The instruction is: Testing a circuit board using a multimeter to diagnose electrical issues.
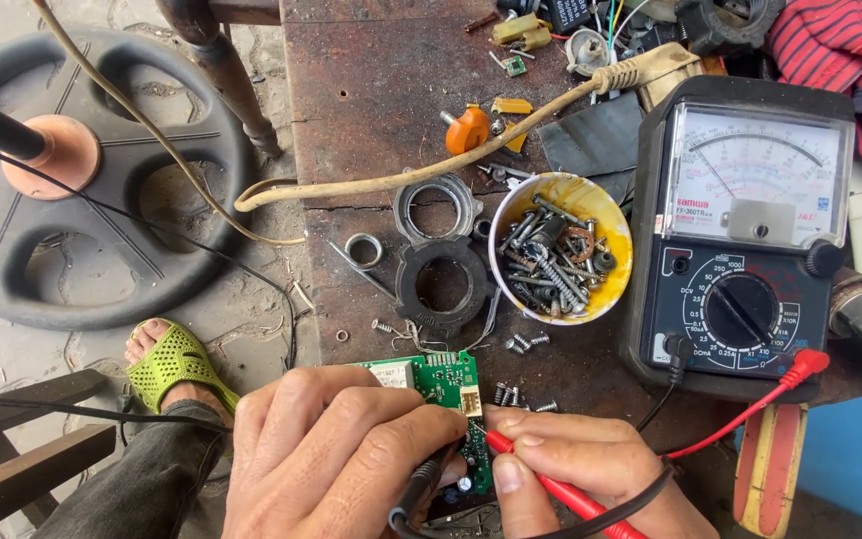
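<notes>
My two hands are bare. I wear no gloves and no rings. My left hand (pixel 336 454) looks big and close, with its knuckles in a row. My right hand (pixel 591 479) shows short, plain nails on the thumb and one finger. No sleeves show at my wrists.

On my leg I wear dark grey trousers (pixel 137 484). The cloth is wrinkled and has little marks on it. On my foot is a bright green sandal (pixel 177 364). Its top is full of small holes, like a net. My toes (pixel 147 337) stick out at the front.
</notes>
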